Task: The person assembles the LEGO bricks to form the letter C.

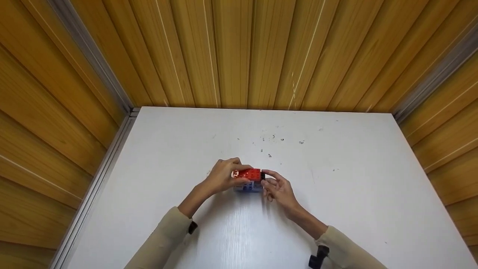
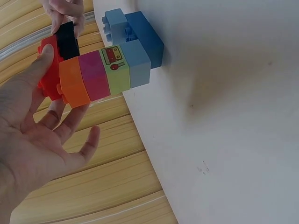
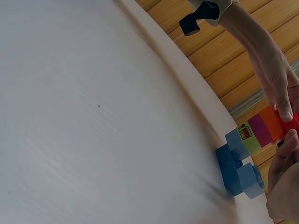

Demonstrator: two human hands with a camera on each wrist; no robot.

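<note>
A column of toy building bricks stands on the white table: a dark blue base brick [image 2: 147, 39], then a light blue brick [image 2: 138, 64], a printed green brick [image 2: 117, 72], a purple brick [image 2: 95, 76] and an orange brick [image 2: 74, 83]. Another light blue brick [image 2: 115, 25] sits on the base beside the column. Across the top lies a red brick [image 1: 251, 174], which my left hand [image 1: 224, 175] grips between thumb and fingers. My right hand [image 1: 281, 191] pinches a black brick [image 2: 68, 41] at the red brick's right end; whether the two are joined, I cannot tell.
The white table [image 1: 179, 142] carries small dark marks beyond the hands. Yellow wood-look panels [image 1: 231, 52] rise behind it and at both sides. A metal rail [image 1: 101, 190] runs along the left edge.
</note>
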